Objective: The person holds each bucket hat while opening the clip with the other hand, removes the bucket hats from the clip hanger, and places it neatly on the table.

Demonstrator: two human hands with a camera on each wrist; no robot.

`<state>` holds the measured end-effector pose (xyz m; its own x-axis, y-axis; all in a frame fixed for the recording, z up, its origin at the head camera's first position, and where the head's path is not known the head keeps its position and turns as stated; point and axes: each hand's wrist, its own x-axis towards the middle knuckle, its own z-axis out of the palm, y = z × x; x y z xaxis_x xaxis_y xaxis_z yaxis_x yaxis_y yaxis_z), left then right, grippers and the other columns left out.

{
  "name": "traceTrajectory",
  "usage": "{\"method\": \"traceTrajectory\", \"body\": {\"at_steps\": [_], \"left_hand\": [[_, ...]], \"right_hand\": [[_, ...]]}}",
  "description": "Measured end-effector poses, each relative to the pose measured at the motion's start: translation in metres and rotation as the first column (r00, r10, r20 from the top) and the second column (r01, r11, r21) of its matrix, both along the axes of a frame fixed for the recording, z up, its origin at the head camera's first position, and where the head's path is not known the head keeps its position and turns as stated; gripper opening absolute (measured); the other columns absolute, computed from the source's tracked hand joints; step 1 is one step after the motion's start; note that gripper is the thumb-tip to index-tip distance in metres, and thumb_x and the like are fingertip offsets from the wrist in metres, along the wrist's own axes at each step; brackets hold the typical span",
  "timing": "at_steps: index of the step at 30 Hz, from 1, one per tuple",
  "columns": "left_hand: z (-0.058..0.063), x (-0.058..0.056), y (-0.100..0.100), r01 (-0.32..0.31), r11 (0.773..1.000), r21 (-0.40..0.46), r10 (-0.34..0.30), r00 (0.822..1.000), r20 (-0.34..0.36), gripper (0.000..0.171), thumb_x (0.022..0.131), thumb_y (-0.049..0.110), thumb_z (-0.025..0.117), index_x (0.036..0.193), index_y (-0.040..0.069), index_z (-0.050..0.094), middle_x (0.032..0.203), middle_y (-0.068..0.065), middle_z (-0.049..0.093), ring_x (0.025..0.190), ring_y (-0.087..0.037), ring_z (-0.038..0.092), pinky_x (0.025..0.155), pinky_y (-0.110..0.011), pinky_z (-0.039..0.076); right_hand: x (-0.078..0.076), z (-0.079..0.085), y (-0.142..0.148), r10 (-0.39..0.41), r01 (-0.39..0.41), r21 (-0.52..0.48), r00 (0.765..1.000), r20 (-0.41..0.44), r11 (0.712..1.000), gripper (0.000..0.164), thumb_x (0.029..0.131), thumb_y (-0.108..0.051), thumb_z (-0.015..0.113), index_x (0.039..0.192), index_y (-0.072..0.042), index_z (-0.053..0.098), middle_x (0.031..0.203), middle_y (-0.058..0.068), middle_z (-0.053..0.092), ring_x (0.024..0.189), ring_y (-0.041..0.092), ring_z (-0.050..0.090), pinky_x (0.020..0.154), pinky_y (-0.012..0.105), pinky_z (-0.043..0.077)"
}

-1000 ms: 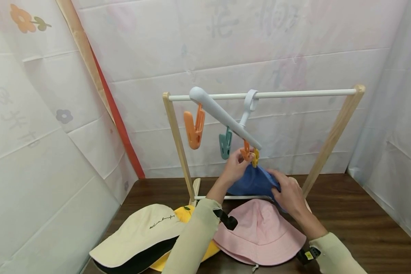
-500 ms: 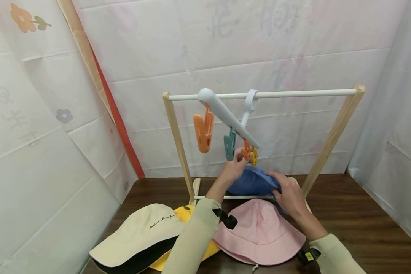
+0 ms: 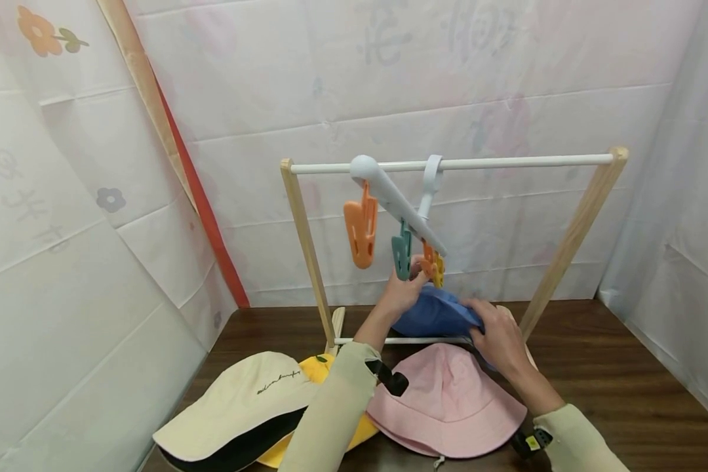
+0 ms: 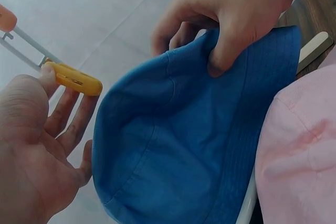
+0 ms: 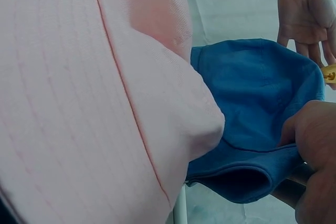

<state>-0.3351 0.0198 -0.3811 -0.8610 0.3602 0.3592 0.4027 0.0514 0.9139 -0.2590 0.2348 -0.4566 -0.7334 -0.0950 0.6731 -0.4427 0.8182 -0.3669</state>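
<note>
A blue bucket hat (image 4: 163, 124) is gripped at its brim by my right hand (image 3: 498, 334), thumb on one face and fingers behind. My left hand (image 3: 402, 292) pinches a yellow clothespin (image 4: 79, 80) between thumb and fingers, right beside the hat's crown. Whether the clothespin's tip touches the hat, I cannot tell. That clothespin hangs at the near end of a pale grey hanger (image 3: 396, 200), hooked over a white rail. Also along the hanger are a large orange clothespin (image 3: 362, 229), a teal clothespin (image 3: 402, 252) and a smaller orange clothespin (image 3: 428, 259).
The wooden rack (image 3: 308, 249) stands on a dark table (image 3: 613, 367) before a white sheet backdrop. A pink bucket hat (image 3: 445, 403) lies in front of the rack. To the left, a cream cap (image 3: 254, 400) overlaps a yellow hat (image 3: 317, 368).
The hanger has swung, its far end moving right and slightly down with the large orange and teal clothespins. Both hands have stayed nearly in place, and the blue hat's top has dropped slightly.
</note>
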Motion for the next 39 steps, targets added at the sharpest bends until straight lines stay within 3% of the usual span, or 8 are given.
{"method": "traceTrajectory", "body": {"at_steps": [7, 13, 24, 29, 36, 39], "left_hand": [[0.003, 0.003, 0.001, 0.065, 0.998, -0.021, -0.065, 0.998, 0.002, 0.038, 0.12, 0.016, 0.054, 0.151, -0.004, 0.061, 0.146, -0.031, 0.07, 0.137, -0.037, 0.068, 0.121, -0.043, 0.054], [0.002, 0.008, 0.004, 0.057, 0.998, -0.025, -0.056, 0.998, 0.018, 0.042, 0.12, 0.021, 0.056, 0.155, -0.001, 0.063, 0.151, -0.027, 0.071, 0.144, -0.04, 0.066, 0.125, -0.051, 0.052], [-0.003, 0.013, 0.018, 0.047, 0.998, -0.04, -0.047, 0.999, 0.012, 0.042, 0.119, 0.026, 0.059, 0.155, 0.008, 0.068, 0.156, -0.019, 0.071, 0.148, -0.038, 0.066, 0.124, -0.053, 0.054], [-0.001, 0.013, 0.023, 0.041, 0.999, -0.035, -0.041, 0.999, -0.015, 0.041, 0.118, 0.026, 0.06, 0.156, 0.011, 0.068, 0.157, -0.017, 0.07, 0.148, -0.036, 0.066, 0.122, -0.048, 0.056], [0.0, 0.009, 0.025, 0.108, 0.994, 0.023, -0.107, 0.993, -0.05, 0.039, 0.118, 0.016, 0.058, 0.152, -0.001, 0.067, 0.142, -0.03, 0.075, 0.126, -0.048, 0.076, 0.108, -0.03, 0.062], [-0.003, 0.008, 0.024, 0.122, 0.992, 0.042, -0.119, 0.991, -0.062, 0.037, 0.118, 0.014, 0.057, 0.15, -0.003, 0.067, 0.14, -0.032, 0.075, 0.122, -0.048, 0.077, 0.106, -0.029, 0.063]], "right_hand": [[0.001, 0.0, -0.001, -0.011, 0.011, -0.002, 1.0, -0.005, 1.0, 0.055, 0.081, 0.015, 0.083, 0.131, -0.009, 0.077, 0.128, 0.019, 0.081, 0.112, 0.051, 0.074, 0.093, 0.068, 0.06], [0.001, -0.002, -0.001, -0.018, 0.018, -0.001, 1.0, -0.006, 1.0, 0.054, 0.081, 0.015, 0.084, 0.13, -0.008, 0.077, 0.128, 0.019, 0.081, 0.11, 0.05, 0.076, 0.092, 0.067, 0.061], [0.003, -0.007, 0.002, -0.015, 0.015, -0.004, 1.0, 0.001, 1.0, 0.053, 0.082, 0.015, 0.083, 0.13, -0.008, 0.078, 0.127, 0.02, 0.081, 0.11, 0.048, 0.078, 0.089, 0.067, 0.062], [0.001, -0.005, 0.003, -0.014, 0.014, -0.013, 1.0, -0.008, 1.0, 0.055, 0.08, 0.016, 0.081, 0.129, -0.007, 0.077, 0.126, 0.02, 0.081, 0.109, 0.048, 0.078, 0.088, 0.067, 0.062], [0.0, -0.002, 0.004, 0.001, -0.001, -0.019, 1.0, 0.0, 1.0, 0.058, 0.08, 0.018, 0.082, 0.132, -0.007, 0.077, 0.128, 0.021, 0.08, 0.11, 0.049, 0.077, 0.088, 0.068, 0.062], [0.0, -0.001, 0.004, 0.004, -0.004, -0.02, 1.0, 0.019, 1.0, 0.058, 0.081, 0.018, 0.082, 0.133, -0.007, 0.076, 0.13, 0.022, 0.08, 0.112, 0.05, 0.076, 0.089, 0.069, 0.061]]}}
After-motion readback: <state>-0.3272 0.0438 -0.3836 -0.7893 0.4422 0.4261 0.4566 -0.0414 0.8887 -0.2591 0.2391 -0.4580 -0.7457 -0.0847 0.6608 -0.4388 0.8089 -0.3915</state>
